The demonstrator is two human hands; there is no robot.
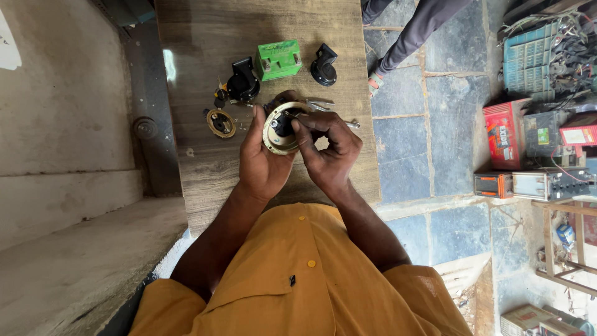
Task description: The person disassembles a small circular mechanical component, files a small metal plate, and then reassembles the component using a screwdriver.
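Your left hand (264, 158) cups a round, cream-rimmed disc part (278, 129) from below and from the left, thumb up along its edge, so the part sits tilted above the wooden table (205, 37) rather than resting on it. The disc has a dark centre with small metal fittings; finer detail is too small to tell. Your right hand (329, 152) is curled in from the right, fingertips (298, 124) pinched together at the dark centre of the disc; whether they grip a small piece there cannot be told. Just beyond your right hand a pair of metal pliers (320, 104) lies on the table, with a small metal bolt (352, 125) at the right edge near your knuckles. Left of the held disc lies a second, brass-coloured ring part (221, 122), flat on the table and apart from your hand. Further up the table: a black horn-shaped unit (242, 81), touching or just beside a green rectangular battery (278, 59), then a second black horn-shaped unit (324, 65) to the right, apart from the battery. Your orange shirt (298, 280) fills the lower view. On the stone floor (404, 143) to the right, another person's leg (413, 34) stands near the table corner; boxes and batteries (535, 143) sit well apart at far right.
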